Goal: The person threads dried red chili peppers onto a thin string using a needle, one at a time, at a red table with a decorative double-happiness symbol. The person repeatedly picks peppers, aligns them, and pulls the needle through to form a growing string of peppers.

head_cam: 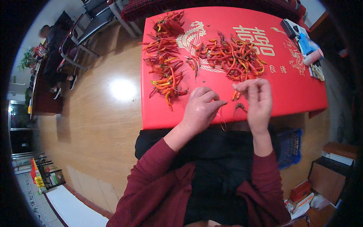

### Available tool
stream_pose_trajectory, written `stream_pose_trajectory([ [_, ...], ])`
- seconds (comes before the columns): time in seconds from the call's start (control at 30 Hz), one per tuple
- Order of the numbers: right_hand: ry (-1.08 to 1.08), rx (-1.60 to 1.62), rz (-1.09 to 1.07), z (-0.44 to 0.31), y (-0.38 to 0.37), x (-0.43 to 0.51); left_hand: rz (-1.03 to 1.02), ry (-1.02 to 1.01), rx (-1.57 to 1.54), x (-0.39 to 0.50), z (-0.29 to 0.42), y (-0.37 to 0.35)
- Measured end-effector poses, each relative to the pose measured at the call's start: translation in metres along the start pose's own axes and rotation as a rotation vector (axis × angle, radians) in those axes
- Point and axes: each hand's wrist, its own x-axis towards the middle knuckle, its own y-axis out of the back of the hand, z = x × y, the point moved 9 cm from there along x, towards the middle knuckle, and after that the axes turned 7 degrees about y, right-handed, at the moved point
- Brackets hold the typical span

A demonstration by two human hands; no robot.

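Note:
My left hand (202,109) is over the near edge of a red-covered table (204,113), thumb and forefinger pinched on a thin thread (222,120) that hangs down in a loop. To its right my right hand (258,99) is raised, its thumb and forefinger close together; whether they hold anything cannot be told. A dark dried chili pepper (240,107) lies just left of the right palm. Beyond the hands spreads a loose heap of red and orange chili peppers (236,56). Bunched chili peppers (167,58) form a long row along the table's left side.
A blue box (307,45), a pink roll (313,56) and a black case (287,28) lie at the table's right edge. A blue plastic basket (289,147) stands below, right of my lap. A person (55,51) sits far left near metal-framed chairs (95,28).

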Motion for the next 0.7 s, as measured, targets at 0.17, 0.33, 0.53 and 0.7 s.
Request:
stream_pose_trajectory([
  [0.17,0.148,0.235,0.089,-0.066,0.036,0.015,-0.054,-0.086,0.158,0.002,-0.01,0.018],
  [0.33,0.291,0.33,0.21,-0.124,0.084,0.021,-0.09,-0.034,0.298,-0.007,-0.039,0.059],
  [0.53,0.396,0.581,0.199,-0.177,0.142,0.016,-0.061,0.11,0.389,-0.018,-0.076,0.089],
  [0.7,0.443,0.891,0.206,-0.207,0.196,-0.004,-0.04,0.134,0.386,-0.02,-0.091,0.092],
])
